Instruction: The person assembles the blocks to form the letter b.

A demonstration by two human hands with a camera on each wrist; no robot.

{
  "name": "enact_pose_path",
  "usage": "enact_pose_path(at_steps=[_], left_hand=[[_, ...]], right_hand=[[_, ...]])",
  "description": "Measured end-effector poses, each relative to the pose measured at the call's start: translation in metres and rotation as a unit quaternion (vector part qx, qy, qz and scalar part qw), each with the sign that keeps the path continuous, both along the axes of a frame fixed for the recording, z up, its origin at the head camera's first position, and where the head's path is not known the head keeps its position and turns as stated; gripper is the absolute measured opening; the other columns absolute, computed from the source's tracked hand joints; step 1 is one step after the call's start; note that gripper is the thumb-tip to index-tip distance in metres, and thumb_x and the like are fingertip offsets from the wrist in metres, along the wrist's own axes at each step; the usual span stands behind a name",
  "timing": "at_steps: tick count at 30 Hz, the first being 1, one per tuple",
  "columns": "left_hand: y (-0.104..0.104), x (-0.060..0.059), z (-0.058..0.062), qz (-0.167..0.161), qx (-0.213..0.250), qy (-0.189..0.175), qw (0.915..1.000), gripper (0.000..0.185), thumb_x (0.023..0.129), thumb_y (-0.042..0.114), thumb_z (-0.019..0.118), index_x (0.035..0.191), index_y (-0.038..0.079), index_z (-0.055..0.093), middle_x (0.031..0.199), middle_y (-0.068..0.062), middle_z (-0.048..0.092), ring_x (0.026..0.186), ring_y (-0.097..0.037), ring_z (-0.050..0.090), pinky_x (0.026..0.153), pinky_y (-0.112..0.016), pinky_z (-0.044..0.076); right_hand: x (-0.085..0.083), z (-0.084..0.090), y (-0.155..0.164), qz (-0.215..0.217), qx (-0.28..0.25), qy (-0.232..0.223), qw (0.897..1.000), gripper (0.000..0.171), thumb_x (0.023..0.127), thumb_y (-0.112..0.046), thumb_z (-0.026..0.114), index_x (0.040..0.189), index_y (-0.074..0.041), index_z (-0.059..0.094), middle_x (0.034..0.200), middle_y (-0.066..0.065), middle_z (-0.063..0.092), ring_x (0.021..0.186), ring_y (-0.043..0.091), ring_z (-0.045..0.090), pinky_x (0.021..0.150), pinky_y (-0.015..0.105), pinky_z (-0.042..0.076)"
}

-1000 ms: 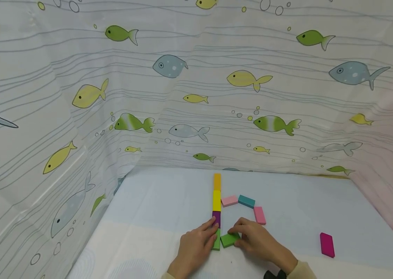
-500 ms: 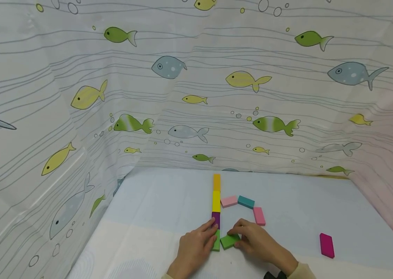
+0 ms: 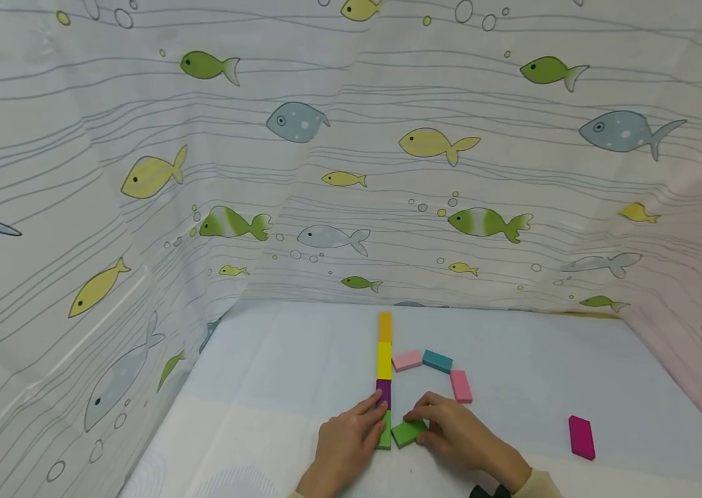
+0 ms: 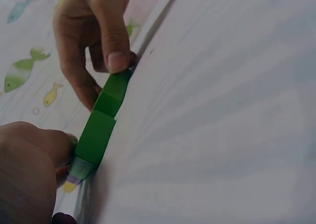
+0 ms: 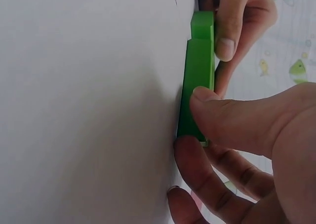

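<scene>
My right hand pinches a flat green block between thumb and fingers. The block lies slightly slanted, its left end close beside a lower green block of an upright row. In the right wrist view, the thumb lies along the pinched block's side. My left hand rests on that row, fingertips extended over the purple block and the lower green one, partly hiding both. Farther up the row are a yellow block and an orange block.
Right of the row, a light pink block, a teal block and a pink block form a curve. A magenta block lies apart at the right. A fish-patterned curtain stands behind the white table.
The whole head view shifts slightly to the left and down. Both hands and all the blocks keep the same places relative to each other.
</scene>
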State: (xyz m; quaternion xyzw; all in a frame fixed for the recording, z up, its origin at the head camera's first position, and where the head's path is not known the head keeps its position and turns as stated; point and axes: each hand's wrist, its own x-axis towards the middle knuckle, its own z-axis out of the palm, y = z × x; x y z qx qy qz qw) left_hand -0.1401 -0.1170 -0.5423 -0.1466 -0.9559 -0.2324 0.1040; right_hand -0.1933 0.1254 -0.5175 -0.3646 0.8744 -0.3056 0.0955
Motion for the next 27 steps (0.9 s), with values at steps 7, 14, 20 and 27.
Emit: enact_pose_path(at_steps=[7, 14, 20, 27], left_hand=[[-0.002, 0.002, 0.000, 0.003, 0.000, 0.018, 0.9998, 0.035, 0.096, 0.036, 0.064, 0.129, 0.025, 0.067, 0.140, 0.012, 0.057, 0.110, -0.015, 0.067, 0.066, -0.034, 0.058], [-0.001, 0.003, 0.000, 0.001, 0.009, 0.001, 1.0000, 0.036, 0.096, 0.036, 0.063, 0.130, 0.025, 0.066, 0.141, 0.012, 0.057, 0.113, -0.015, 0.066, 0.071, -0.037, 0.058], [0.002, 0.002, -0.001, 0.005, 0.009, -0.007, 0.9999, 0.037, 0.096, 0.036, 0.063, 0.132, 0.027, 0.065, 0.142, 0.013, 0.056, 0.109, -0.018, 0.068, 0.066, -0.030, 0.056], [0.000, 0.001, -0.001, -0.004, 0.019, 0.016, 0.9997, 0.036, 0.096, 0.033, 0.065, 0.131, 0.024, 0.065, 0.141, 0.010, 0.058, 0.099, -0.021, 0.072, 0.053, -0.018, 0.044]], right_hand=[[-0.002, 0.001, -0.003, 0.001, 0.010, -0.007, 1.000, 0.028, 0.089, -0.029, 0.074, 0.117, -0.025, 0.072, 0.107, -0.013, 0.063, 0.077, -0.003, 0.053, 0.070, 0.018, 0.050], [-0.001, 0.004, 0.003, -0.002, 0.016, -0.025, 1.000, 0.033, 0.089, -0.034, 0.074, 0.120, -0.025, 0.070, 0.109, -0.013, 0.063, 0.077, -0.002, 0.053, 0.070, 0.019, 0.050], [-0.012, 0.020, 0.033, -0.035, -0.006, -0.002, 0.999, 0.038, 0.091, -0.030, 0.073, 0.127, -0.019, 0.066, 0.111, -0.007, 0.064, 0.080, -0.001, 0.058, 0.072, 0.023, 0.053], [-0.026, 0.045, 0.085, -0.152, 0.008, 0.028, 0.988, 0.042, 0.089, -0.035, 0.074, 0.127, -0.019, 0.065, 0.118, -0.001, 0.065, 0.085, 0.005, 0.062, 0.075, 0.032, 0.055]])
